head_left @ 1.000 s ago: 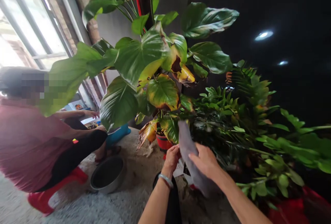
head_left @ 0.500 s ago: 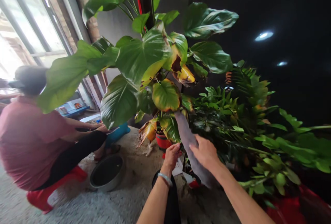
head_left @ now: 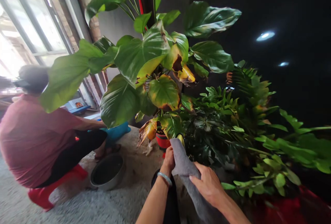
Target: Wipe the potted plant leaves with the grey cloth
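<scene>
A long grey cloth (head_left: 181, 158) runs up and to the left from my right hand (head_left: 208, 184), whose thumb and fingers are closed on it. My left hand (head_left: 169, 160) is closed against the left side of the cloth's upper end. Its fingertips are hidden behind the fabric, so what they grip cannot be seen. Just behind the cloth's top shows the yellowish edge of a leaf (head_left: 181, 139). Above stands a tall potted plant with broad leaves (head_left: 142, 55), some yellow and browned, in a red pot (head_left: 162, 140).
At left a person in a pink shirt (head_left: 38, 137) sits on a red stool (head_left: 57, 186). A grey basin (head_left: 108, 174) stands on the floor near the stool. Bushy green plants (head_left: 248, 124) crowd the right side, before a dark, shiny wall (head_left: 289, 20).
The cloth's upper end has come down and left, now folded over in front of my left fingers. My right hand has moved lower. The seated person's arm has shifted.
</scene>
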